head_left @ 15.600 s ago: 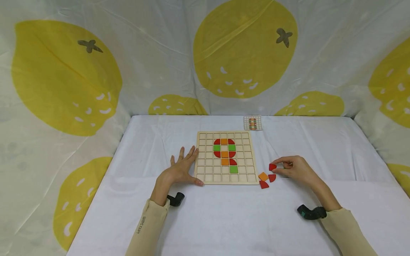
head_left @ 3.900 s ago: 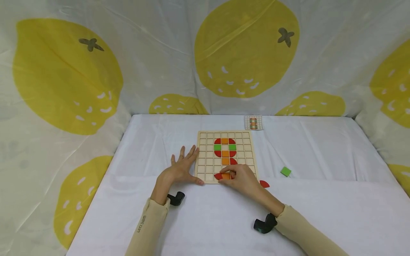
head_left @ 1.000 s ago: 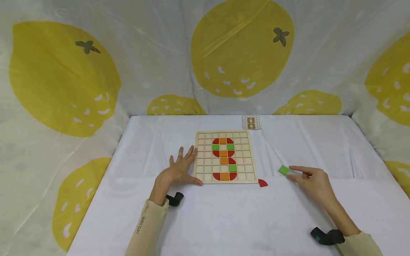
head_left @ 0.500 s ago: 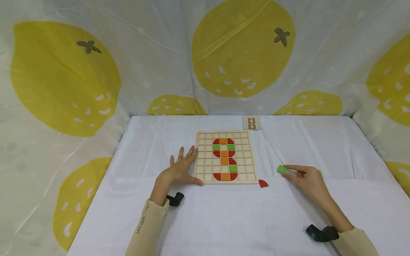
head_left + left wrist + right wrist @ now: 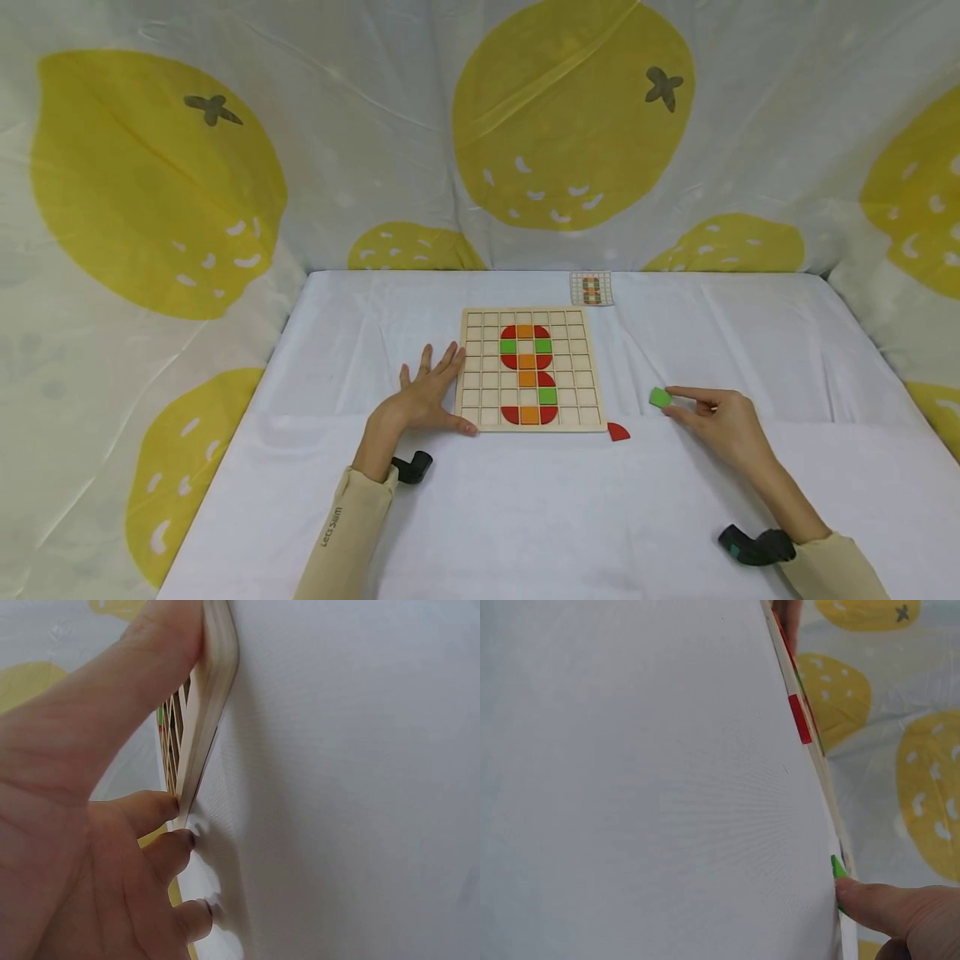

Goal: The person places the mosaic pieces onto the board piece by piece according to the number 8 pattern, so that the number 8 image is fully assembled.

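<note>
A wooden grid board lies mid-table, with red quarter-round, orange square and green square tiles set in its cells. My left hand is spread at the board's left side, thumb and fingertips touching its edge; the left wrist view shows the thumb against the rim. To the right of the board, my right hand pinches a green square tile between thumb and index finger. In the right wrist view that green tile shows at the fingertip. One loose red quarter-round tile lies by the board's lower right corner.
Behind the board, a small pattern card shows a matching grid figure in red, orange and green. The white cloth covers the table up to a lemon-print backdrop.
Several tiles beside the board are now in its cells, including a red-orange-red bottom row. My right hand has left the board and taken the green tile, shifting it slightly left. The left hand stays put.
</note>
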Motion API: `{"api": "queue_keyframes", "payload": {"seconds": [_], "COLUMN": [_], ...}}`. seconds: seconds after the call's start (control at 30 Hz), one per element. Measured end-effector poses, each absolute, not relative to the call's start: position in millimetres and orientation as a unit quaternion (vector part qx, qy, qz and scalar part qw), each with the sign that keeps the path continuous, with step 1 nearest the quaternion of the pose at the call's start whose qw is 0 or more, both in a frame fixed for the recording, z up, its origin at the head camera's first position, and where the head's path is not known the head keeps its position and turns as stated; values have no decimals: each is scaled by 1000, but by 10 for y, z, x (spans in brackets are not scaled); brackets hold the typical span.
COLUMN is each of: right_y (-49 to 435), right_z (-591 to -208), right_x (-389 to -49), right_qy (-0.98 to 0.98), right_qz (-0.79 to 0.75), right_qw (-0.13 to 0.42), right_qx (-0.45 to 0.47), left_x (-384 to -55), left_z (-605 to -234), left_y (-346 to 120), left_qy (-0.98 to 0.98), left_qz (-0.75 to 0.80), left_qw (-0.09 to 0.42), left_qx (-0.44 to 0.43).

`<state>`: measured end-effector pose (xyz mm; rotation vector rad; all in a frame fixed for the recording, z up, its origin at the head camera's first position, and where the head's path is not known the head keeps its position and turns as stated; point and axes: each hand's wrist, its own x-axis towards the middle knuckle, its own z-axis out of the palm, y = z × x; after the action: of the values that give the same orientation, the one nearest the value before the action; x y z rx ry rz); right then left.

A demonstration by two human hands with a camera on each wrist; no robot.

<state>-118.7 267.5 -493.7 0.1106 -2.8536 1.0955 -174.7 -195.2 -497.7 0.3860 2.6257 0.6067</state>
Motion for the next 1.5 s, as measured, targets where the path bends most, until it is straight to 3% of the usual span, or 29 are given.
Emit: {"api": "queue_keyframes", "payload": {"seconds": [0.4, 1.1, 1.5], "right_y": [2594, 1603, 1101], "right_z": [-4900, -4702, -4758], "right_x": [-1222, -1483, -1555], "right_qy": [-937, -900, -889], "right_qz": [345, 414, 413], "right_qw": [32, -65, -82], "right_qx": [43, 124, 180], "left_x": [-1567, -1680, -1682], "left_z": [-4539, -4854, -4870], "left_y": [-1841, -1934, -1932], "left_qy": [944, 938, 938], "left_qz": [207, 241, 243], "left_qw": [212, 199, 198], "left_qx": [148, 150, 147]}}
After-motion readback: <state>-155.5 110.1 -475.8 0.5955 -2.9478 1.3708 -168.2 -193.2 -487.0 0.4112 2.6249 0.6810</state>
